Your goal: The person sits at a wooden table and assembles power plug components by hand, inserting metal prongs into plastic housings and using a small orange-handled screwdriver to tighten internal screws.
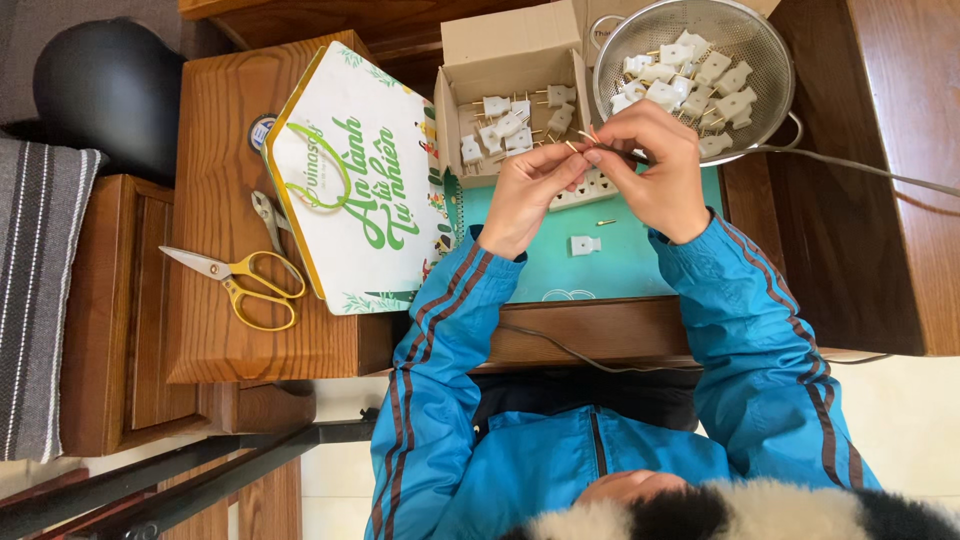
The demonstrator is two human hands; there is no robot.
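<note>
At surface's far edge: left hand (525,195) and right hand (655,170) pinch brass prongs (583,140) together. Cardboard box (510,115) holds some finished plugs; metal strainer (695,75) holds many more white plug bodies.

Even, soft daylight; scene bright overall. No hard shadows; faint soft shade under the metal strainer (695,75) and the cardboard box (510,95). Mild sheen on the wooden desk (870,200) at right, and on the glossy printed tin (350,180). Focus sharp across centre. Fur collar (740,512) at bottom edge slightly soft. Slight wide-angle bending toward the frame edges.
</note>
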